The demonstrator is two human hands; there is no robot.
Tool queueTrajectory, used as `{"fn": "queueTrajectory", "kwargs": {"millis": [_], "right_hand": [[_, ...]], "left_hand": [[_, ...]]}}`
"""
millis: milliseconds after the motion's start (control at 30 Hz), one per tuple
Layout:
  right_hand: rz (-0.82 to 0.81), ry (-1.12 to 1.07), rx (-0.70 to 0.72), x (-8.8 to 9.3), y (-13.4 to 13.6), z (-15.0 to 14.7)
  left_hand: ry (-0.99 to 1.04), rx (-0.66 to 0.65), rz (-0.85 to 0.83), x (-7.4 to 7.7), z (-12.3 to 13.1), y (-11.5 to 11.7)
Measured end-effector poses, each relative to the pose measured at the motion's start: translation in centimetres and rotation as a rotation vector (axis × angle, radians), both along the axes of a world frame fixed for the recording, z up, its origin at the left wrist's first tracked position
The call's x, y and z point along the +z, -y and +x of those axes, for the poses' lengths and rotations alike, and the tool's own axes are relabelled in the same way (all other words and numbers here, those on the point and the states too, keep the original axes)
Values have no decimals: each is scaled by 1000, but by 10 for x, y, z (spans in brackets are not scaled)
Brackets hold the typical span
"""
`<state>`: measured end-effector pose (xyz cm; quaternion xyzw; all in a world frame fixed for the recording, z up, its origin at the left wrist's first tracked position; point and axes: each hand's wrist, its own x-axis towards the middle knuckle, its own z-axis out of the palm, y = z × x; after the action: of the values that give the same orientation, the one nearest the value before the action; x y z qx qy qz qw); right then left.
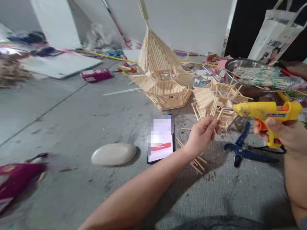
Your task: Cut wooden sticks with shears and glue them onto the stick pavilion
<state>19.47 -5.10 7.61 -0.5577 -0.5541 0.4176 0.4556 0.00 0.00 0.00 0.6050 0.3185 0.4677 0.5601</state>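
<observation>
My left hand point(202, 134) pinches a short wooden stick point(219, 114) and holds it up. My right hand point(285, 132) grips a yellow glue gun point(263, 110) with an orange trigger. The gun's metal nozzle points left and almost touches the stick's tip. Just behind the stick sits a small stick-built frame point(216, 102). A tall pagoda-like model of wooden sticks point(160, 73) stands further back on the concrete floor.
A phone point(161, 140) lies on the floor beside a smooth pale stone point(113, 154). Blue-handled cutters point(242, 150) lie under the gun, loose sticks point(196, 161) below my left wrist. A metal bowl point(236, 65) holds packed sticks; a white bag point(275, 32) hangs far right. A magenta bag point(16, 179) sits left.
</observation>
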Motion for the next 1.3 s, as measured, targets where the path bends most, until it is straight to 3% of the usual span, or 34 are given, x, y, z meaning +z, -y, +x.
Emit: {"fn": "queueTrajectory", "kwargs": {"millis": [233,867,1300], "right_hand": [[3,3,49,-3,-3,2],[-20,-9,2,-2,-2,-2],[20,10,20,-4,-3,-2]], "left_hand": [[8,3,3,1,0,1],[8,13,22,-1,0,0],[41,14,-53,4,1,2]]}}
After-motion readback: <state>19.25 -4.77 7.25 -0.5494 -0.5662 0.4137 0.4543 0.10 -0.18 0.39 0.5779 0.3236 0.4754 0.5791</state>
